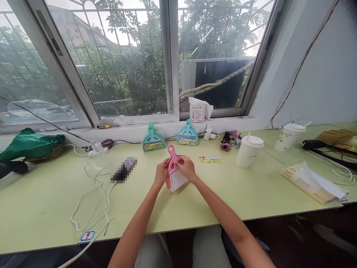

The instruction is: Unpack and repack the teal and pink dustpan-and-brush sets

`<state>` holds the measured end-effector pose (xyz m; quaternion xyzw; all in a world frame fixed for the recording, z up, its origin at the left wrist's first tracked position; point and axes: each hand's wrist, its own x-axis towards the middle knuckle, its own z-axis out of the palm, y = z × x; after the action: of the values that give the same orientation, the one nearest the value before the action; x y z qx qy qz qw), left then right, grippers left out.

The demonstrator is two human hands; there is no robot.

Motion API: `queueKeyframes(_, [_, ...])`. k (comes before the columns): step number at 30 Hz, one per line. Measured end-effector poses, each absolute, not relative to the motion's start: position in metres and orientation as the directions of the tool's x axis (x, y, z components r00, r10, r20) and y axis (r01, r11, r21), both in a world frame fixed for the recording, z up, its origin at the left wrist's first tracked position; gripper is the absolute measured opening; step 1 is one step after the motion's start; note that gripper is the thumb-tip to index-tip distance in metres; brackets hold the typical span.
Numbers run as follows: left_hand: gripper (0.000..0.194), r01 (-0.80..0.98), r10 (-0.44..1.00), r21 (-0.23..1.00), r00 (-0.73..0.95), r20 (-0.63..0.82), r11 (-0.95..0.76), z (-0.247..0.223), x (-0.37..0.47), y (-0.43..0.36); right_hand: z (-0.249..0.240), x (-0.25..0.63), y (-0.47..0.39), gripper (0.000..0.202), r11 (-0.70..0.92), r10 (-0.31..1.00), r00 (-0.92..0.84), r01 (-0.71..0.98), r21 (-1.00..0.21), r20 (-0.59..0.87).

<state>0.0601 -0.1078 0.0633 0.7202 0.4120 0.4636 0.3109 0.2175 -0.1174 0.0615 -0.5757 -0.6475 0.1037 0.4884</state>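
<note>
Head view shows a pale green table [50,208] under the window, with two teal dustpan sets [153,137] at the back. Mid-table, both hands grip a pink mini brush and dustpan [174,172]: left hand [161,175] closed on its edge, right hand [186,167] fingers pinched round the handle. Looks like fitting them together, needs lining up.

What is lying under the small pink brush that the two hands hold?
Under the pink brush a pink dustpan shows at the left edge, resting on the green table. The brush and both hands cover most of it.
</note>
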Motion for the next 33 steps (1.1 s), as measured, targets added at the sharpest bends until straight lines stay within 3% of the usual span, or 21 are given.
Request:
queueKeyframes(5, [0.038, 0.664, 0.855, 0.577, 0.195, 0.481, -0.476, 0.073, 0.057, -0.103, 0.082, 0.199, -0.126, 0.022, 0.157, 0.864, 0.213, 0.746, -0.647, 0.456])
queueKeyframes(9, [0.045, 0.879, 0.882, 0.407, 0.033, 0.470, -0.249, 0.089, 0.040, -0.091, 0.104, 0.196, -0.141, 0.029, 0.149, 0.852, 0.191, 0.805, -0.574, 0.488])
queueKeyframes(13, [0.041, 0.895, 0.928, 0.418, -0.014, 0.372, -0.154, 0.093, 0.007, -0.067, 0.109, 0.211, -0.142, 0.033, 0.136, 0.896, 0.084, 0.883, -0.450, 0.436])
queueKeyframes(19, [0.036, 0.938, 0.988, 0.345, -0.027, 0.150, -0.027, 0.063, -0.026, -0.056, 0.063, 0.257, -0.128, 0.029, -0.155, 0.968, 0.193, 0.963, -0.220, 0.162])
queueKeyframes(22, [0.036, 0.937, 0.995, 0.349, -0.047, 0.084, 0.015, 0.045, -0.027, -0.059, 0.044, 0.270, -0.125, 0.032, -0.224, 0.963, 0.246, 0.957, -0.181, 0.106])
queueKeyframes(25, [0.042, 0.926, 0.984, 0.378, -0.077, 0.160, 0.012, 0.033, -0.020, -0.060, 0.040, 0.273, -0.121, 0.035, -0.232, 0.956, 0.254, 0.961, -0.150, 0.145])
queueKeyframes(33, [0.037, 0.798, 0.991, 0.603, -0.102, 0.092, 0.026, 0.026, -0.033, -0.055, 0.047, 0.273, -0.112, 0.034, -0.212, 0.972, 0.226, 0.961, -0.178, 0.063])
